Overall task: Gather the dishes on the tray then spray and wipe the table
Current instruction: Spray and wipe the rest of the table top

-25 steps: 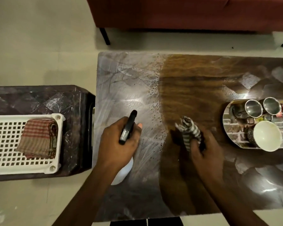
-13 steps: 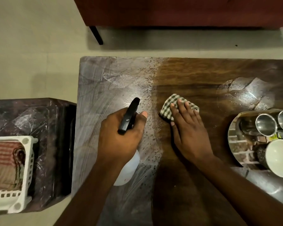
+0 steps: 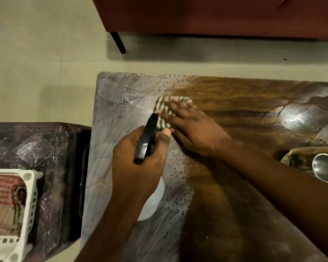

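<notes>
My left hand (image 3: 138, 163) grips a white spray bottle (image 3: 151, 201) with a black nozzle (image 3: 147, 138), held over the left part of the table (image 3: 235, 103). My right hand (image 3: 189, 127) lies flat with spread fingers, pressing a checked cloth (image 3: 164, 112) onto the tabletop near its far left area. The table's left part looks pale and smeared with dark droplets; the right part shows dark brown wood. At the right edge sits the metal tray (image 3: 290, 156) with a steel cup (image 3: 326, 170) on it; the rest of the tray is out of frame.
A dark side table (image 3: 45, 148) stands left of the table and carries a white slotted basket (image 3: 29, 188) with a folded red striped towel (image 3: 4, 201). A red sofa (image 3: 216, 14) with a black leg (image 3: 118, 42) stands beyond the table on the tiled floor.
My right hand went from clutching the bunched cloth to pressing it flat, then slid it farther away and left. The left hand kept holding the bottle. The view shifted left.
</notes>
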Available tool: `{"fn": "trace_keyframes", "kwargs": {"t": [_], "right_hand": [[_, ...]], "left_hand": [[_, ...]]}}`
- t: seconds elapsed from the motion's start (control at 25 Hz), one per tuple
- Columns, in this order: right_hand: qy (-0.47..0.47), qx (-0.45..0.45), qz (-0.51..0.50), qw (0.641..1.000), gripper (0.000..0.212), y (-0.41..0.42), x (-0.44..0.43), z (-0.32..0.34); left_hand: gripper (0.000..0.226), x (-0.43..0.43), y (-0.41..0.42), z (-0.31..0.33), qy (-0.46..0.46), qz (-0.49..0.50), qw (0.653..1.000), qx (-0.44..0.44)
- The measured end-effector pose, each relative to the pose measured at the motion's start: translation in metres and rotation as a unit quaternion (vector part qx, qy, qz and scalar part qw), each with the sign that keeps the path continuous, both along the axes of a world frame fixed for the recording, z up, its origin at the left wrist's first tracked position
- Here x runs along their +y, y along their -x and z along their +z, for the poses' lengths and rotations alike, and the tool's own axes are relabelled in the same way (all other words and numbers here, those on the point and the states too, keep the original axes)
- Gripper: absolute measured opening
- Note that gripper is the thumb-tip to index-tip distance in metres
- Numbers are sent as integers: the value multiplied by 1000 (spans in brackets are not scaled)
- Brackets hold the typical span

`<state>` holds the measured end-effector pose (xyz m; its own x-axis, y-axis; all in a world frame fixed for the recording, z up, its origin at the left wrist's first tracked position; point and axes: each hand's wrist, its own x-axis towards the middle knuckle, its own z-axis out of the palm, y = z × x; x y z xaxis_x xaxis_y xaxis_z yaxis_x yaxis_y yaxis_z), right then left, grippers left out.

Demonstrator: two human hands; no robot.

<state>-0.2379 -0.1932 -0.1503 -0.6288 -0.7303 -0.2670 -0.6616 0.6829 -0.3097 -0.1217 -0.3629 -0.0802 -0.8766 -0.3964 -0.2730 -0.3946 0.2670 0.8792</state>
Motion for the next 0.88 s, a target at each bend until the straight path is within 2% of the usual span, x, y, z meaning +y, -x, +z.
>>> {"fn": "trace_keyframes", "kwargs": {"t": [0.04,0.08,0.12,0.16,0.24,0.28,0.32,0.36,0.44,0.48,0.52,0.56,0.6,0.64,0.72,0.76,0.8,0.84,0.88], "right_hand": [[-12,1,56,998,58,4,14,1],[-23,12,52,998,58,14,26,-1],[-23,25,-10,999,57,25,34,-1],[-18,27,-115,993,57,35,36,-1],[1,14,-312,950,56,47,12,-2],[4,13,-342,940,56,45,-12,-2],[2,10,-324,946,56,38,-35,-1],[4,11,-257,966,56,28,-53,-2],[3,1,-22,1000,57,6,-63,-1],[2,-11,88,996,57,3,-55,2],[-1,-9,149,989,56,9,-43,4],[-13,-4,139,990,55,18,-35,3],[-21,2,65,998,55,29,-30,0],[-18,3,-53,998,56,37,-31,-1],[14,3,-272,962,57,42,-61,-6],[23,5,-317,948,57,36,-87,-5],[26,-2,-313,950,57,27,-110,-4],[27,-6,-256,966,58,16,-129,-2],[22,-7,-154,988,58,2,-139,-1]], "left_hand": [[35,-2,-3,0,-3,4,1000,-5],[37,-5,-5,-1,-4,3,1000,-9],[40,-7,-8,-1,-2,0,1000,-12],[43,-8,-10,-1,-1,-5,1000,-15],[51,-10,-15,0,-2,0,1000,-15],[55,-10,-16,0,-5,9,1000,-11],[56,-12,-18,1,-8,21,1000,-6],[55,-14,-20,1,-9,31,999,-3],[45,-20,-25,2,-6,37,999,0],[39,-24,-28,3,-2,36,999,3],[35,-28,-31,5,3,38,999,7],[34,-33,-33,5,5,45,999,11],[37,-38,-35,5,4,51,999,12],[41,-42,-37,5,2,56,998,9],[51,-51,-41,4,14,69,998,7],[55,-54,-44,4,26,74,997,9],[56,-56,-46,4,36,78,996,11],[56,-58,-47,5,37,80,996,15],[55,-61,-48,6,32,81,996,18]]}}
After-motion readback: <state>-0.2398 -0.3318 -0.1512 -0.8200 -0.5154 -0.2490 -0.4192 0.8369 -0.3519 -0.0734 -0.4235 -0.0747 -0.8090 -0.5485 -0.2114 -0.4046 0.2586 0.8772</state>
